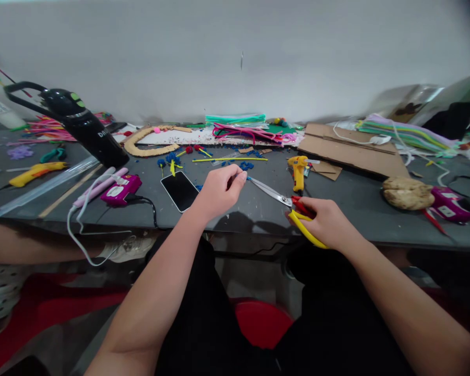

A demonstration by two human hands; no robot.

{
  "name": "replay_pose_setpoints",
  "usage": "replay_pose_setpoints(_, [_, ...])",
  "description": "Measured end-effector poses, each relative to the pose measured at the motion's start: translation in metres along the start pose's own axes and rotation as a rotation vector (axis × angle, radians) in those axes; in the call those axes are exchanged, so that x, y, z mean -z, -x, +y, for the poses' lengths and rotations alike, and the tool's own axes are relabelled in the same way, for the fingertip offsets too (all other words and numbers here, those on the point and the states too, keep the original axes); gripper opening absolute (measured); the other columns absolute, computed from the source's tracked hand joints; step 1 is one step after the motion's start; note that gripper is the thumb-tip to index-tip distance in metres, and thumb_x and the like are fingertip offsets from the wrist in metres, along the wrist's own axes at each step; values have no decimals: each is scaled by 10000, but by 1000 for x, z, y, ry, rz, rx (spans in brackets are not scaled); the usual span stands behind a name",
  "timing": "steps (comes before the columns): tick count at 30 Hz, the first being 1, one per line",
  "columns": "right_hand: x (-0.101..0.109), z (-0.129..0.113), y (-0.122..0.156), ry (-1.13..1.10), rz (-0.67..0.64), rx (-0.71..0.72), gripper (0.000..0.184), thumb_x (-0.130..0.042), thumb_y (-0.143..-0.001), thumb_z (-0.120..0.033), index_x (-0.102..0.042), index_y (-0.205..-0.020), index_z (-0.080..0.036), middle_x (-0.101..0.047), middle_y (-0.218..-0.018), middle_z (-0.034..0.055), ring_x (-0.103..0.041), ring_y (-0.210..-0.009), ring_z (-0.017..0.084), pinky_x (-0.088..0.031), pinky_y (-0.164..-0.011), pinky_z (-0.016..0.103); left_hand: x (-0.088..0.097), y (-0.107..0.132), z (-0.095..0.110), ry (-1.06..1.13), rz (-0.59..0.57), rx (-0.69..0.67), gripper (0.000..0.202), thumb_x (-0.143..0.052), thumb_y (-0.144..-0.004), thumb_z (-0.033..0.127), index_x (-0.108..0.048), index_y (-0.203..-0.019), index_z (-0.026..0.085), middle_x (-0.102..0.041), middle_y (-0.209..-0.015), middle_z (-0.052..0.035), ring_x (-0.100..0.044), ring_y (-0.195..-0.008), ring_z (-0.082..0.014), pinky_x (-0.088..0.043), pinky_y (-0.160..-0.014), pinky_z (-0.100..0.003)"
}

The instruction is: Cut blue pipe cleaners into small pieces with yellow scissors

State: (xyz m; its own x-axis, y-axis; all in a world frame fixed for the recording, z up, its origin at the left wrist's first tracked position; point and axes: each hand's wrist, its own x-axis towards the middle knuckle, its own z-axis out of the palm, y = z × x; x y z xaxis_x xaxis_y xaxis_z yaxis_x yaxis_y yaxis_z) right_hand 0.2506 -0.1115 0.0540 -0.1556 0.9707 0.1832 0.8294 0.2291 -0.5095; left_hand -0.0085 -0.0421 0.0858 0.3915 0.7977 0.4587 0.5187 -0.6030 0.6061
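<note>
left hand [222,192] is pressing thumb and finger together, contents too small to tell; right hand [326,222] is gripping scissors [272,192] above the table [366,216]. tips are pointing at left fingertips; slipping may be risking a nick.

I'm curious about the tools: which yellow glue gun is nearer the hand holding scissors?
The glue gun just beyond the scissors in the right hand. The other one lies far left, past the black bottle.
</note>
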Motion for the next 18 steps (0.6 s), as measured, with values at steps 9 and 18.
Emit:
replay_pose_setpoints(9, [-2,4,0,7,-16,-9,212,-609,-749,-338,-503,-641,-188,-439,-578,-32,-340,-566,112,-306,-521,242,0,0,-1,-13,-7,-2,272,-455,-935,323,-518,-715,175,-452,-586,25,-382,-544,-104,-314,-551,-268])
replay_pose_setpoints(18, [-2,4,0,26,-21,-28,251,-600,-773,-392,-574,-666,-165,-463,-585,-21,-352,-572,113,-306,-531,251,0,0,-1,0,-15,-7,279,-457,-938,331,-523,-721,170,-451,-586,27,-387,-543,-100,-315,-553,-263])
